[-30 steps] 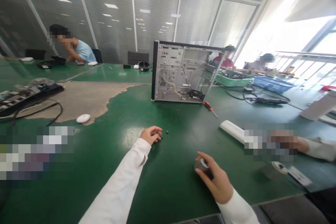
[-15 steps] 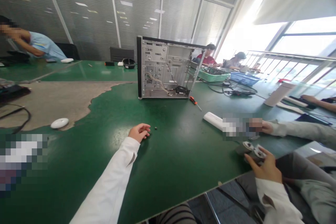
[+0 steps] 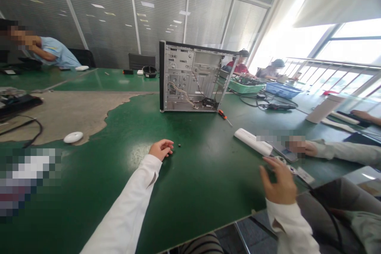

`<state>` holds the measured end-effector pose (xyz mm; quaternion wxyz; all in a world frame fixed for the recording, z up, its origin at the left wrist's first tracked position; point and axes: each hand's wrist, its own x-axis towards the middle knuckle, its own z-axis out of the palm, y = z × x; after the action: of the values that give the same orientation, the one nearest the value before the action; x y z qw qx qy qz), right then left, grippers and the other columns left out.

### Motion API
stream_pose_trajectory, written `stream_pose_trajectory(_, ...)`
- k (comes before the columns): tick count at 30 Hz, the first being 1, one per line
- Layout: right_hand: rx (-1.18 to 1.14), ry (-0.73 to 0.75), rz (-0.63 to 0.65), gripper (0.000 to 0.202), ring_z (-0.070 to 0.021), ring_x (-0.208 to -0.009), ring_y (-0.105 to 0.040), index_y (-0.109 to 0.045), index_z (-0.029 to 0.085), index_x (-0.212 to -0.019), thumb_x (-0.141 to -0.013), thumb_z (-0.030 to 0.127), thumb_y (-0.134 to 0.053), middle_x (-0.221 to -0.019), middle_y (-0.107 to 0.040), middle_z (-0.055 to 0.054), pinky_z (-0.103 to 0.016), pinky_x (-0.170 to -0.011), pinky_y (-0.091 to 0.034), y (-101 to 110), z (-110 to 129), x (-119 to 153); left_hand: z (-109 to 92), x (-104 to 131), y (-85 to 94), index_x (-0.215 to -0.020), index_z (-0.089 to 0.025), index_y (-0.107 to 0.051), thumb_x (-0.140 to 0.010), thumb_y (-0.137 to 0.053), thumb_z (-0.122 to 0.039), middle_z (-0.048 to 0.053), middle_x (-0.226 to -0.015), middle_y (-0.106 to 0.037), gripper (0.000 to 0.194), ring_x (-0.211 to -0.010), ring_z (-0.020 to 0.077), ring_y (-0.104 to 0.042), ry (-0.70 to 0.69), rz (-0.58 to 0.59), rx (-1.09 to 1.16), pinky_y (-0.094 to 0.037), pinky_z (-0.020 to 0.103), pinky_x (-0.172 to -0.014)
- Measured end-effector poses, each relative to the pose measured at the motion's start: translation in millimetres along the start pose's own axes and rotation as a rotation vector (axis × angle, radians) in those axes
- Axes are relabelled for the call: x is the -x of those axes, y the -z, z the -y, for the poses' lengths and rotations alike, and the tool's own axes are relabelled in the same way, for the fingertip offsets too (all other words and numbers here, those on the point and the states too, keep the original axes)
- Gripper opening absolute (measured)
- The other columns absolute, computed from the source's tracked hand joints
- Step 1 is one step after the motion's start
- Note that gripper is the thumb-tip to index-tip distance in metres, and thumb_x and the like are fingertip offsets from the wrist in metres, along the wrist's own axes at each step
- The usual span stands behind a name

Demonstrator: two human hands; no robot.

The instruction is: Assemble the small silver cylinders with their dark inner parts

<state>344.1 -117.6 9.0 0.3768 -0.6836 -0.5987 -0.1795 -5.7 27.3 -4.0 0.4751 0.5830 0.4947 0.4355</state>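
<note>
My left hand rests on the green table, fingers loosely curled and apart, with nothing visible in them. Just right of its fingertips lies a tiny dark piece, too small to name. At the right, my right hand is slightly blurred, with spread fingers and nothing gripped. Behind it, partly hidden, lies a grey object with two round white-faced ends. An upright computer case stands further back, its side off and loose wires inside. An orange-handled screwdriver lies by its lower right corner.
Beyond my right hand are a long white case and another person's hand at a blurred-out flat item. Green and blue baskets stand at the back right, with cables nearby. A white oval object lies left.
My right hand has let go of the grey two-ended object and moved left, its fingers spreading. My left hand keeps its place. The view has shifted slightly.
</note>
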Motion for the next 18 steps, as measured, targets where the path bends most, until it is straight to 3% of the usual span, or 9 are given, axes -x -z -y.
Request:
stream_pose_trajectory(3, -0.27, 0.275, 0.407, 0.034, -0.0138, -0.088, -0.053, -0.042, 0.02, -0.111, -0.078, 0.023, -0.036, -0.112, -0.047, -0.008, -0.027, -0.075, -0.045, -29.5, 62.6, -11.9, -0.5, 0.0, 0.4, -0.08, -0.013, -0.056, -0.06, -0.047, -0.012, 0.001, -0.067, -0.059, 0.022, -0.052, 0.0081, -0.057, -0.005, -0.005, 0.012, -0.041, 0.015, -0.041)
stream_pose_trajectory(5, -0.294, 0.419, 0.569, 0.041, -0.014, -0.098, -0.048, -0.037, 0.02, -0.119, -0.078, 0.02, -0.035, -0.118, -0.042, -0.008, -0.028, -0.083, -0.041, -56.8, 101.8, -21.6, -1.8, 0.5, 1.4, -0.08, -0.013, -0.056, -0.059, -0.047, -0.011, 0.001, -0.067, -0.059, 0.022, -0.052, 0.0083, -0.057, 0.0, 0.005, 0.021, -0.042, 0.016, -0.042)
stream_pose_trajectory(9, -0.25, 0.576, 0.604, 0.046, -0.0153, -0.104, -0.042, -0.035, 0.023, -0.121, -0.076, 0.014, -0.038, -0.118, -0.045, -0.005, -0.031, -0.086, -0.037, -112.7, 155.9, -41.5, -5.7, 2.1, 3.4, -0.08, -0.013, -0.056, -0.059, -0.048, -0.01, 0.001, -0.067, -0.06, 0.023, -0.052, 0.0087, -0.057, 0.018, 0.032, 0.028, -0.044, 0.017, -0.043)
stream_pose_trajectory(12, -0.298, 0.672, 0.559, 0.036, -0.0122, -0.093, -0.048, -0.051, 0.024, -0.107, -0.077, 0.01, -0.036, -0.103, -0.056, -0.003, -0.026, -0.082, -0.039, -140.4, 173.1, -51.2, -8.0, 3.2, 3.6, -0.08, -0.013, -0.056, -0.058, -0.047, -0.009, 0.001, -0.067, -0.06, 0.024, -0.051, 0.0081, -0.057, 0.021, 0.017, 0.024, -0.043, 0.016, -0.043)
stream_pose_trajectory(15, -0.333, 0.674, 0.521, 0.028, -0.011, -0.083, -0.05, -0.06, 0.021, -0.087, -0.078, 0.009, -0.036, -0.087, -0.061, -0.003, -0.022, -0.075, -0.04, -145.7, 174.4, -51.9, -8.7, 3.2, 3.2, -0.078, -0.013, -0.056, -0.058, -0.047, -0.008, 0.001, -0.065, -0.06, 0.023, -0.05, 0.0082, -0.057, 0.035, 0.005, 0.035, -0.043, 0.017, -0.042)
stream_pose_trajectory(18, -0.325, 0.651, 0.524, 0.027, -0.0112, -0.078, -0.051, -0.06, 0.02, -0.082, -0.079, 0.011, -0.034, -0.082, -0.06, -0.004, -0.021, -0.072, -0.041, -129.1, 162.3, -43.9, -8.0, 2.5, 2.8, -0.078, -0.013, -0.056, -0.058, -0.047, -0.009, 0.001, -0.065, -0.06, 0.022, -0.05, 0.0087, -0.057, 0.04, 0.005, 0.045, -0.042, 0.017, -0.042)
